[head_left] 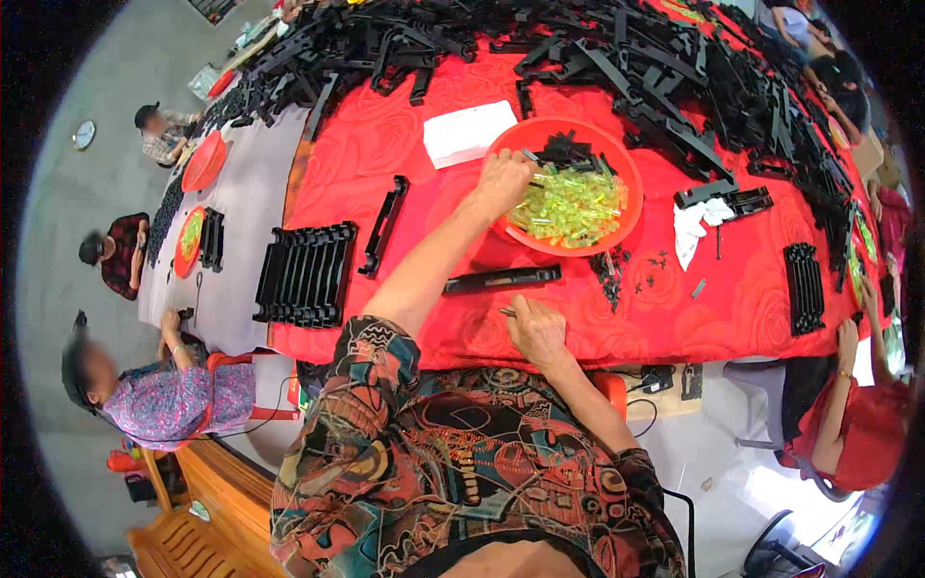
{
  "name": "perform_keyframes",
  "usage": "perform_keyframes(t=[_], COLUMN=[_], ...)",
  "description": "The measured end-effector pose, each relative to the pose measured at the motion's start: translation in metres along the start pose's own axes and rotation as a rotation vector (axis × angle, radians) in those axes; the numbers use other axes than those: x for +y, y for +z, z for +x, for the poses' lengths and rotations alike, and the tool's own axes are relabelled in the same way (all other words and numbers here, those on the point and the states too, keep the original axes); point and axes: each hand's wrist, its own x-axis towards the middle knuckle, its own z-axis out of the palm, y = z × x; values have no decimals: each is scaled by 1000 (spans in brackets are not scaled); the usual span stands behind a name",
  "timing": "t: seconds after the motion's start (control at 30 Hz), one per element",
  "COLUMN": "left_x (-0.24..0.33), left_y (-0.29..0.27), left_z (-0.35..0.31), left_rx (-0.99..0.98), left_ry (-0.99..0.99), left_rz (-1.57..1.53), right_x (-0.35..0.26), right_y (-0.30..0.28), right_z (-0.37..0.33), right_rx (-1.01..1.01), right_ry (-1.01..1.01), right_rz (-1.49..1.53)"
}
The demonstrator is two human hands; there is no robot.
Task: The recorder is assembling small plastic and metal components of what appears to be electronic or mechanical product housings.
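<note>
My left hand (509, 181) reaches over the left rim of a round red bowl (632, 197), fingers closed. A thin greyish piece shows at the fingertips, its kind unclear. Inside the bowl lie many small yellow-green translucent pieces (573, 207) and a heap of small black parts (568, 152). Near the table's front edge my right hand (537, 330) is closed, with the short end of a small thin object sticking out at its fingertips. Just beyond that hand lies a long narrow black plastic part (503, 279), apart from the fingers.
A row of black parts (305, 275) lies left, beside a single black part (384, 225). White paper (469, 133) touches the bowl's area. Small black bits (609, 279) and crumpled tissue (698, 229) lie right. Black parts (665, 87) pile up far back. Other people sit around the table.
</note>
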Motion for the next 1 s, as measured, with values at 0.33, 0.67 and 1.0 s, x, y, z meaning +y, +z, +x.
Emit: perform_keyframes(t=[0.33,0.67,1.0], left_x=[31,74,89], left_y=[-66,-73,-64], left_z=[-70,-168,-168], left_rx=[438,272,214], left_ry=[-204,-244,-140], left_rz=[-724,-1036,-1104], right_x=[-29,-87,-112], right_y=[-94,-225,-219], right_z=[22,71,76], right_rx=[-14,-785,-874], right_ry=[485,-653,-815], right_rz=[1128,1492,1401])
